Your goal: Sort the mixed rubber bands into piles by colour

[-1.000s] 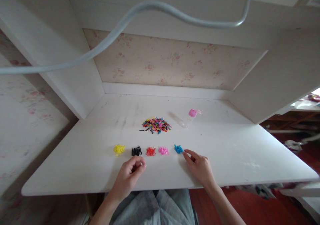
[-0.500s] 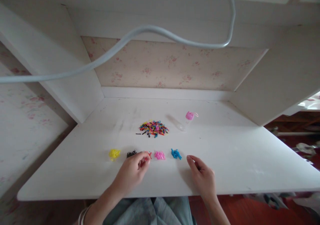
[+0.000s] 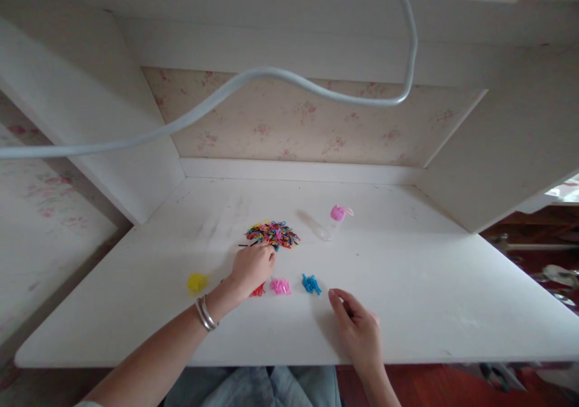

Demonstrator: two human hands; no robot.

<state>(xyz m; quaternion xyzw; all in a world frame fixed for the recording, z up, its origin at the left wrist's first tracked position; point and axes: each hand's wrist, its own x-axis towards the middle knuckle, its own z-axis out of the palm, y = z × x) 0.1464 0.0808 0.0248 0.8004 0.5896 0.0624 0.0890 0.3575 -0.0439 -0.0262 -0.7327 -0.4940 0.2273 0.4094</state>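
Note:
A mixed heap of small coloured rubber bands (image 3: 272, 232) lies mid-table. My left hand (image 3: 254, 268) is at its near edge, fingers bent downward and closed; their tips are hidden, so what they pinch does not show. Under and beside that hand are red rubber bands (image 3: 258, 290), partly covered. Nearby sit separate little piles of yellow rubber bands (image 3: 198, 283), pink rubber bands (image 3: 281, 286) and blue rubber bands (image 3: 311, 284). Just right of the blue pile rests my right hand (image 3: 359, 325), thumb and forefinger pressed together; anything between them is too small to see.
Behind the piles lies a clear bottle (image 3: 324, 232), with a pink cap (image 3: 338, 213) beside it. A pale cable (image 3: 271, 73) hangs across the upper view. White side panels and a back wall enclose the white table (image 3: 407, 304).
My left hand has moved forward from the red pile to the near edge of the mixed heap, and now covers the black pile. My right hand stays by the blue pile.

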